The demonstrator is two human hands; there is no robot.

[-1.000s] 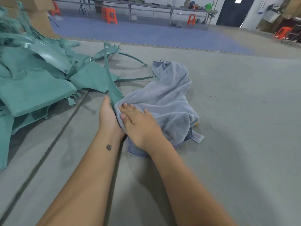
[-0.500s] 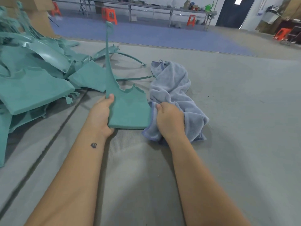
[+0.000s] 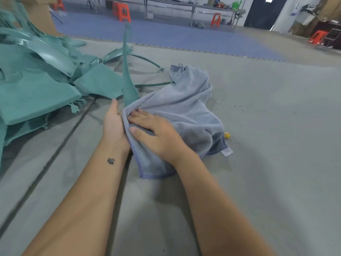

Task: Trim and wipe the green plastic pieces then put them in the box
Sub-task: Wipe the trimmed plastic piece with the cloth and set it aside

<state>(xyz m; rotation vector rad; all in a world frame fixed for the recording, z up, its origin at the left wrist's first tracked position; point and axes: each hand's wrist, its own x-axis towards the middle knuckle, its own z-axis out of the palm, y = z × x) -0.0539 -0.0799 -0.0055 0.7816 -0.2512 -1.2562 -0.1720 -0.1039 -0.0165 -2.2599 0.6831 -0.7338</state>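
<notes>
Green plastic piece [image 3: 127,71], one in hand, tapering upward; left hand [image 3: 113,122] grips it, right hand [image 3: 156,133] flat, pressing one blue towel [image 3: 184,108]; heap [image 3: 36,84] beside.

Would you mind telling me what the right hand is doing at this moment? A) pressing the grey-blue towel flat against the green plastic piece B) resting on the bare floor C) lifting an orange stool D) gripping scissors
A: the right hand lies with straight fingers on the grey-blue towel, which covers the lower part of the green plastic piece that the left hand steadies.
</notes>
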